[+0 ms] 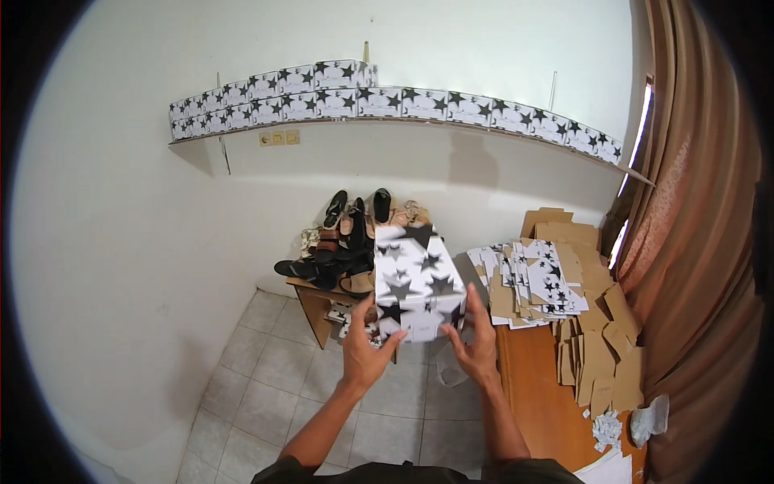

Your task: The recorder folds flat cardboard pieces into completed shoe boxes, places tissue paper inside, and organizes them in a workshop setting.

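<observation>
The white box with black stars [418, 270] is smooth printed cardboard with a faint sheen. The flat brown cardboard blanks [597, 363] look matt and plain. Beneath them, the orange-brown wooden tabletop [528, 379] has a smooth, lightly glossy finish. The long brown curtain [701, 202] is soft, folded cloth. Pale grey square floor tiles [278, 367] look smooth, like ceramic; the white painted wall [121, 242] is mostly matt. The whitish see-through bag [649, 419] is thin, crinkled, shiny plastic.

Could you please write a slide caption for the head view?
Left hand and right hand hold a star-patterned box, with shoes and shelved matching boxes beyond.
</observation>
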A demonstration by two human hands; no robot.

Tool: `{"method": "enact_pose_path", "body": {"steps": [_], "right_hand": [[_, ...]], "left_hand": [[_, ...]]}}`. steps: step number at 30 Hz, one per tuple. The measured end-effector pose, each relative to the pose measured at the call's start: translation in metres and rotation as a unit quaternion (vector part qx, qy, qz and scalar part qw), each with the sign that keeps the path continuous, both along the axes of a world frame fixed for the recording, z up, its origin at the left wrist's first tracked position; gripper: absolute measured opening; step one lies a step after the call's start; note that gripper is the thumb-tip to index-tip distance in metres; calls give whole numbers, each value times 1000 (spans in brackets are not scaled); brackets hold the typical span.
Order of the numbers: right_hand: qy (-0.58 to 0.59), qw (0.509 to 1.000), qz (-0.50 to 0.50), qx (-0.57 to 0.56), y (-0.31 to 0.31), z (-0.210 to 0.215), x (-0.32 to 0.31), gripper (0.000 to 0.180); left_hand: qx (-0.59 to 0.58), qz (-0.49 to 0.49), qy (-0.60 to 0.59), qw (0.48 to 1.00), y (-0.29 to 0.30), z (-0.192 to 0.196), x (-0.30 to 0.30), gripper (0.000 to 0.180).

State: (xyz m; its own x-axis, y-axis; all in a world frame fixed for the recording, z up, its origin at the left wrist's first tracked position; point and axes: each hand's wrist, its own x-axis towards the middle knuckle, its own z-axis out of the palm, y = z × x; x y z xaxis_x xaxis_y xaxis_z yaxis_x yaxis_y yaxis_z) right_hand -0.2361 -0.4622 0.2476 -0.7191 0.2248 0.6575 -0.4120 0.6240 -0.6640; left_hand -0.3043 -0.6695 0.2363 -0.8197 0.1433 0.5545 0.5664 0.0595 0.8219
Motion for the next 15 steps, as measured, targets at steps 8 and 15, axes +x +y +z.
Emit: {"method": "enact_pose_path", "body": {"steps": [8, 15], "right_hand": [[216, 965, -82, 120, -33, 71, -112, 80], [310, 936, -70, 154, -35, 159, -178, 100]], "left_hand": [[26, 18, 147, 989, -35, 96, -101, 76], [65, -10, 211, 975, -26, 188, -160, 74]]}}
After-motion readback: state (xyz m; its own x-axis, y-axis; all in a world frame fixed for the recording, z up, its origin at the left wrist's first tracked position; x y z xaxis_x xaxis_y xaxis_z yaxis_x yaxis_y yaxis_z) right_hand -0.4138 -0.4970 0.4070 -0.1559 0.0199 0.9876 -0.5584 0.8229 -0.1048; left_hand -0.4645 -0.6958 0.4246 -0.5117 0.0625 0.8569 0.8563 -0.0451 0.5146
